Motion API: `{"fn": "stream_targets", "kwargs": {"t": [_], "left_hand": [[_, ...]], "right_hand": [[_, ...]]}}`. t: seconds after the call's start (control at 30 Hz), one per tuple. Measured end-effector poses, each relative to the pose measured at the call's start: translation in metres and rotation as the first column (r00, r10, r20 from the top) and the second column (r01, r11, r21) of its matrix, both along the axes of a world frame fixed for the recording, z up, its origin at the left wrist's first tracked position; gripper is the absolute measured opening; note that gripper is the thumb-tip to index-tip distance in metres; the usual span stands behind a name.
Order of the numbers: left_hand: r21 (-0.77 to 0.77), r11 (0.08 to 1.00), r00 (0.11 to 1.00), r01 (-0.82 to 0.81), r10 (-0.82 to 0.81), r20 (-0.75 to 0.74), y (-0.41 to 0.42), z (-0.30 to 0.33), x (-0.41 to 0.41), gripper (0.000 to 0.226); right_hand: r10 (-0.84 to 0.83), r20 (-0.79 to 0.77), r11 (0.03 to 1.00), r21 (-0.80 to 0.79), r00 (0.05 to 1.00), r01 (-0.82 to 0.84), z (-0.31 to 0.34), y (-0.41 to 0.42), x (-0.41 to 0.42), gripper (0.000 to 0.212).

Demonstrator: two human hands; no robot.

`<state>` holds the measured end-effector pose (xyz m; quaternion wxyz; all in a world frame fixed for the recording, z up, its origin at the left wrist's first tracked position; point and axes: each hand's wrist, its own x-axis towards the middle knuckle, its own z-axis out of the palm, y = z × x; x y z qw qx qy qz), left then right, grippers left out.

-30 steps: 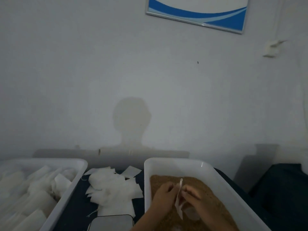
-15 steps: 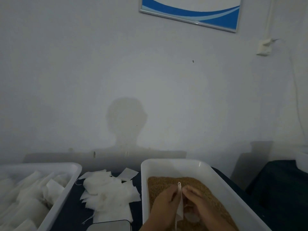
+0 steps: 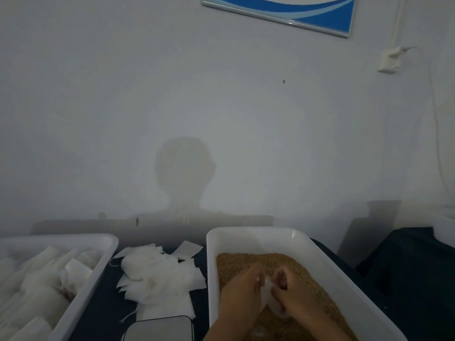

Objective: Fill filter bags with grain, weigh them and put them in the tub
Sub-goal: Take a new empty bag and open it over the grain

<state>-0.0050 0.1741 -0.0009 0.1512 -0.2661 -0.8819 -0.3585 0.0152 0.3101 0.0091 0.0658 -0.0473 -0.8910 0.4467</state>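
Left hand (image 3: 240,295) and right hand (image 3: 299,297) both bare, no gloves or rings; forearms behind them unsleeved.

This looks like a small, plain packing workroom: a bare grey-white painted wall (image 3: 221,107) with a framed blue-and-white poster (image 3: 290,11) rises behind a dark worktop (image 3: 103,296) bearing white plastic tubs (image 3: 256,236), brown grain (image 3: 278,260), loose white filter bags (image 3: 157,274) and a flat silver scale (image 3: 160,328).

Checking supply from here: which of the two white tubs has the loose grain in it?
The right tub, the one both hands are working in, holds the brown grain. The left tub holds only white bags.
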Motion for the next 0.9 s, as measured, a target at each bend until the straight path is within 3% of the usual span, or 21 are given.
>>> {"fn": "stream_targets", "kwargs": {"t": [0.17, 0.3, 0.33, 0.4, 0.5, 0.57, 0.63, 0.7, 0.8, 0.9], "left_hand": [[-0.249, 0.968, 1.000, 0.015, -0.021, -0.020, 0.004, -0.003, 0.004, 0.027], [-0.217, 0.976, 0.997, -0.002, -0.013, -0.071, 0.004, -0.001, 0.006, 0.032], [-0.177, 0.984, 0.995, -0.035, 0.018, -0.094, 0.003, 0.000, 0.006, 0.027], [-0.081, 0.989, 0.984, -0.120, 0.108, -0.139, 0.001, 0.003, 0.006, 0.020], [-0.040, 0.985, 0.972, -0.170, 0.161, -0.169, -0.001, 0.005, 0.006, 0.019], [-0.066, 0.984, 0.980, -0.163, 0.154, -0.123, -0.001, 0.004, 0.007, 0.014], [-0.094, 0.983, 0.987, -0.156, 0.152, -0.048, 0.000, 0.002, 0.007, 0.012], [-0.122, 0.984, 0.991, -0.129, 0.131, 0.008, 0.001, -0.001, 0.007, 0.012], [-0.143, 0.986, 0.995, -0.085, 0.090, 0.031, 0.001, -0.002, 0.008, 0.002], [-0.182, 0.980, 0.995, -0.078, 0.089, 0.050, -0.001, -0.004, 0.009, 0.003]], "right_hand": [[-0.072, 0.016, 0.984, -0.162, 0.997, 0.074, 0.003, 0.002, 0.001, 0.008], [-0.184, 0.021, 0.956, -0.227, 0.983, 0.184, 0.005, 0.002, 0.003, 0.004], [-0.218, 0.015, 0.962, -0.166, 0.976, 0.217, 0.004, 0.003, 0.002, 0.005], [-0.278, -0.012, 0.948, 0.157, 0.960, 0.277, 0.002, 0.006, 0.002, 0.009], [-0.304, 0.125, 0.804, 0.565, 0.944, 0.184, -0.004, 0.013, 0.006, 0.040], [-0.300, 0.281, 0.756, 0.653, 0.912, 0.047, -0.009, 0.014, 0.006, 0.040], [-0.293, 0.320, 0.718, 0.696, 0.901, -0.013, -0.009, 0.013, 0.010, 0.011], [-0.290, 0.288, 0.676, 0.737, 0.913, -0.017, -0.007, 0.014, 0.009, 0.031], [-0.250, 0.197, 0.667, 0.745, 0.948, 0.021, -0.004, 0.014, 0.009, 0.021], [-0.237, 0.116, 0.679, 0.730, 0.964, 0.079, 0.017, 0.021, 0.013, 0.024]]}}
